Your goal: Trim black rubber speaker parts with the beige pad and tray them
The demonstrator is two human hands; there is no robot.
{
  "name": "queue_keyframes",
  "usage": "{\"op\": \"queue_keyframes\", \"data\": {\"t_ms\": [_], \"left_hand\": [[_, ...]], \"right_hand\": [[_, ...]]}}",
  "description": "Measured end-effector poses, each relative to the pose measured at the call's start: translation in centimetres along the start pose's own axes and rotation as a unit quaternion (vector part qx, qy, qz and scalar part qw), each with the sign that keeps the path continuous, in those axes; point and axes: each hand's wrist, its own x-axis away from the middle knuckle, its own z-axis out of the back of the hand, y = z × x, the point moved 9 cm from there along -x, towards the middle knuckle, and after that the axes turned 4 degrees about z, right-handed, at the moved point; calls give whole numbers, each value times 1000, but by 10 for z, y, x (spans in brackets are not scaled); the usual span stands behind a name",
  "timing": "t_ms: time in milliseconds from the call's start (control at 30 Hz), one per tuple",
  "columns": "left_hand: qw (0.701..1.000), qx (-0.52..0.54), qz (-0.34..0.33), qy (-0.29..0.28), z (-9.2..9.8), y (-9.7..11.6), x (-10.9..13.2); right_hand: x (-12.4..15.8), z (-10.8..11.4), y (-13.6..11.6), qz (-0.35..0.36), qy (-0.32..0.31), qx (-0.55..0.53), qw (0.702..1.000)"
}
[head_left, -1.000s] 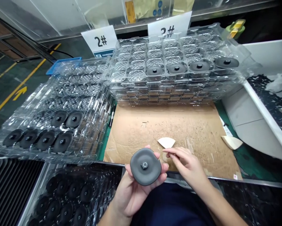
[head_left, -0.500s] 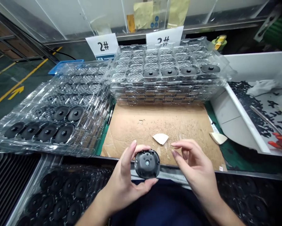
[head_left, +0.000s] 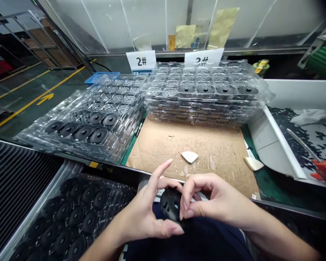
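Note:
A black round moulded disc point(head_left: 170, 204) is held low in front of me, its ribbed back partly hidden by my fingers. My left hand point(head_left: 149, 206) grips its left side between thumb and fingers. My right hand point(head_left: 214, 195) pinches its right edge between thumb and forefinger. Just beyond both hands lies a brown cardboard sheet point(head_left: 192, 152), with a small cream fan-shaped piece point(head_left: 189, 156) on it. Neither hand touches the sheet or that piece.
Stacked clear plastic trays point(head_left: 203, 94) stand behind the cardboard, and another stack point(head_left: 84, 123) lies left, both holding black discs. A tray of black discs point(head_left: 76, 214) sits lower left. A white bin point(head_left: 288, 137) of black pieces stands right, with a red-handled tool point(head_left: 323, 172).
The disc has been turned over and lowered toward me. My right hand has closed on its edge, joining my left. The view has shifted, so the trays appear farther away.

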Motion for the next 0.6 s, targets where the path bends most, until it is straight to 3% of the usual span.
{"op": "queue_keyframes", "data": {"t_ms": [167,400,500,600], "left_hand": [[1000,26,7,-12,-9,0,5],[999,33,-15,-17,-14,10,-12],[999,20,12,-39,-16,10,-26],[989,-5,115,-88,-22,-13,-36]], "right_hand": [[10,-8,16,-32,3,-102,994],[21,16,16,13,75,-81,994],[21,35,14,47,104,-61,992],[19,74,26,47,173,33,983]]}}
